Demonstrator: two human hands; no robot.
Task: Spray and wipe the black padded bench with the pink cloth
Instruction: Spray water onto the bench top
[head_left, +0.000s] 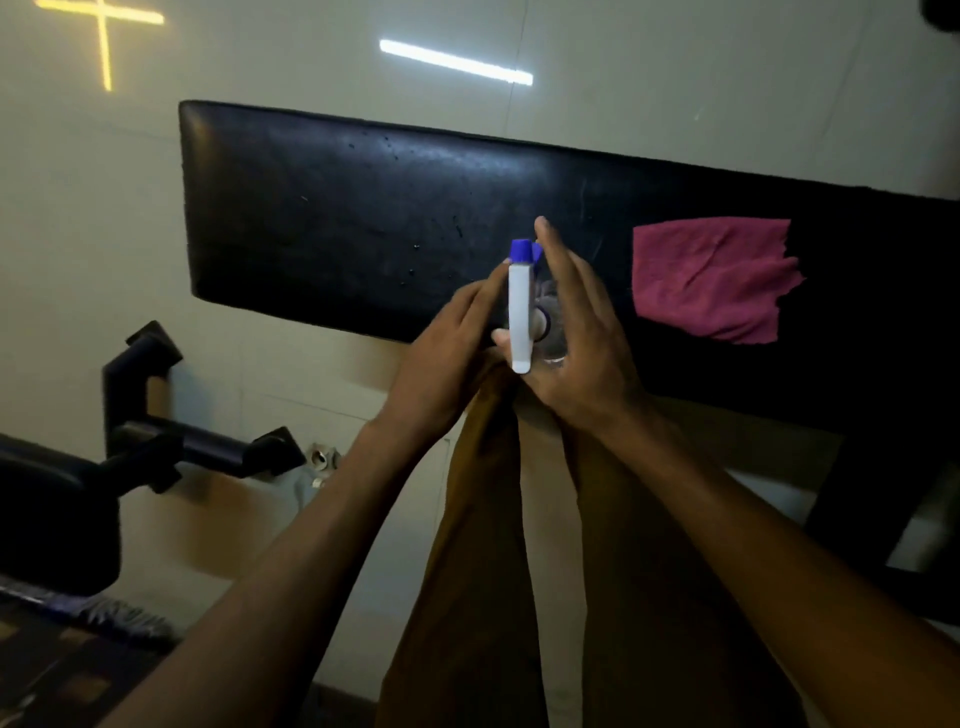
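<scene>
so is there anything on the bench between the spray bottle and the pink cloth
Nothing. In the head view, only bare black bench padding separates the spray bottle from the pink cloth.

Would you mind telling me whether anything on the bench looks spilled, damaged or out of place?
Nothing looks wrong. Small droplets dot the black padded bench ahead of the spray bottle, which fits spraying rather than a spill. The pink cloth lies crumpled but flat on the pad to the right, untouched. Both hands, left hand and right hand, are at the bottle.
</scene>
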